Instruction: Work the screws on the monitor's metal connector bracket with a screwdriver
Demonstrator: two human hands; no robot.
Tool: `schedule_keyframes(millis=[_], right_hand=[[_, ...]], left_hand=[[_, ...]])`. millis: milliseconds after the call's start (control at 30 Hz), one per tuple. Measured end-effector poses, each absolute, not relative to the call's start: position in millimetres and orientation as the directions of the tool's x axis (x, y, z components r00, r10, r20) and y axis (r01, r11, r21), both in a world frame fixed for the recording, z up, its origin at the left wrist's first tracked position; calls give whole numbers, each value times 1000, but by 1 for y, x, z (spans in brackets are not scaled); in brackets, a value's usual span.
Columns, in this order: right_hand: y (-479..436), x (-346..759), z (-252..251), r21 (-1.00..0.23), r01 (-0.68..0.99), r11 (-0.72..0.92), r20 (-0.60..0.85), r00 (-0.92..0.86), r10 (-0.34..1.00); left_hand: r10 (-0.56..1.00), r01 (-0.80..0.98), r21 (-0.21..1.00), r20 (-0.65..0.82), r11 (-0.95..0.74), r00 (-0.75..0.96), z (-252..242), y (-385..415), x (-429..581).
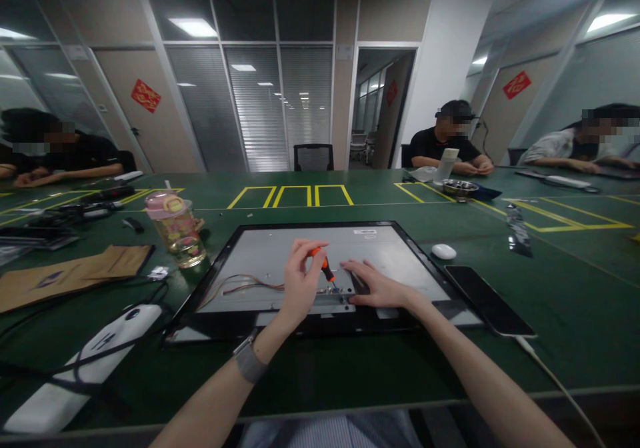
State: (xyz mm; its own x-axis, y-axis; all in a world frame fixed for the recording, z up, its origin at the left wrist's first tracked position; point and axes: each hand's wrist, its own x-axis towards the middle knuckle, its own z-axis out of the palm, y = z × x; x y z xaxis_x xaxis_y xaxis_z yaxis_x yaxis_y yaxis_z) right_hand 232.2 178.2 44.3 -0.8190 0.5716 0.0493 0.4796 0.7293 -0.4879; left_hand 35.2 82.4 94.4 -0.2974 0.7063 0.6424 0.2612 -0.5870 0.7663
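Note:
My left hand is closed round the handle of an orange and black screwdriver. The screwdriver's tip points down at a metal bracket near the front edge of a flat display panel. Just right of the bracket, my right hand lies with fingers spread on the panel's grey back. A bundle of thin coloured wires runs left from the bracket across the panel. Whatever sits under the screwdriver tip is too small to make out.
A pink-lidded cup, a paper bag and a white power strip with black cables are on the left. To the right lie a phone on a cable and a white case. Several people sit across the green table.

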Motion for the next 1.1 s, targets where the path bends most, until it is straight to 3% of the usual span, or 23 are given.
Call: schedule_keyframes(millis=[233,467,700,967,1100], right_hand=[[176,232,47,-479,486,731,43,-819,573],[177,231,44,-478,479,736,52,-821,569],[177,232,46,-472,486,736,44,-820,570],[175,231,48,-464,497,733,33,-818,575],[176,231,48,-472,497,728,27,-818,575]], left_hand=[[753,158,796,604,-584,-260,94,82,34],[702,284,773,634,-567,-324,94,82,36],[751,162,802,596,-575,-284,96,80,36],[685,282,745,667,-604,-294,94,82,35],[738,198,789,614,-581,-282,94,81,35]])
